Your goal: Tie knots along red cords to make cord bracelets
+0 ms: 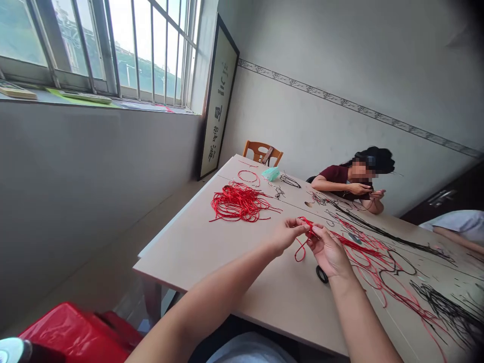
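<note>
Left hand (288,236) and right hand (330,251) pinch thin red cord (310,229) over the smooth beige table (196,249), a loop (300,260) curves below, a stringy red heap (242,202) lies beyond, round black ring (319,277) nearby.

The pale tabletop (212,257) carries a red cord heap (242,202) beyond the left hand (288,236), a green bag (270,174) farther off, a black ring (322,274) near the right hand (331,252), and red cords (355,244) and black cords (397,234) rightward.

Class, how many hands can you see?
4: the wearer's left hand and right hand on red cord, plus two hands of the person in maroon, opposite. Those of the person in white may be hidden.
</note>
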The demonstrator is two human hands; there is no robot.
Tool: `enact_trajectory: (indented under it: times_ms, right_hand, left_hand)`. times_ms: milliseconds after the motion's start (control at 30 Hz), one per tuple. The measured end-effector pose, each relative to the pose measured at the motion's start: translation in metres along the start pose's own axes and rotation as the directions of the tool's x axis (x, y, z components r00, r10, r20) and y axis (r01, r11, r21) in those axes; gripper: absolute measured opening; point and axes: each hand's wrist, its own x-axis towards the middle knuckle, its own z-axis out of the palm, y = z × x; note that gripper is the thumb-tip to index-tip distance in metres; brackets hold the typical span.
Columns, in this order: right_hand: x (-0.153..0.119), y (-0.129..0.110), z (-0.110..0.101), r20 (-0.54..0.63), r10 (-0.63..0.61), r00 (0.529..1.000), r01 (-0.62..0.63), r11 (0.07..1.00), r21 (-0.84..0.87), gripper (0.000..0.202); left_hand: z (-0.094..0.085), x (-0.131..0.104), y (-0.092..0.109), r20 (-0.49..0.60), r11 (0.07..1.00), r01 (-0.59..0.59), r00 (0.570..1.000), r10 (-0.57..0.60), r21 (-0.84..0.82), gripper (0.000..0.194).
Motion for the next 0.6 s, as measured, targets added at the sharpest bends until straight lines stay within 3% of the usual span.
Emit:
enact_trajectory:
  times_ms: [233, 367, 467, 600]
  right_hand:
    - [-0.005, -0.006, -0.002, 0.078, -0.032, 0.996, 0.034, 0.999, -0.028, 0.022]
    - [-0.008, -0.006, -0.004, 0.142, -0.117, 0.983, 0.136, 0.982, -0.13, 0.021]
    - [-0.01, -0.005, -0.004, 0.158, -0.257, 0.953, 0.294, 0.909, -0.294, 0.022]
    - [-0.013, -0.007, -0.005, 0.211, -0.398, 0.893, 0.447, 0.731, -0.515, 0.022]
  left_hand:
    - [-0.003, 0.0, 0.009, 0.102, 0.999, -0.002, 0.995, -0.003, 0.053, 0.027]
    - [-0.001, -0.001, 0.011, 0.122, 0.997, -0.014, 0.993, 0.004, 0.081, 0.025]
    - [0.001, -0.002, 0.012, 0.131, 0.996, -0.023, 0.991, 0.011, 0.09, 0.025]
    - [0.001, -0.001, 0.013, 0.118, 0.992, -0.011, 0.993, -0.003, 0.123, 0.03]
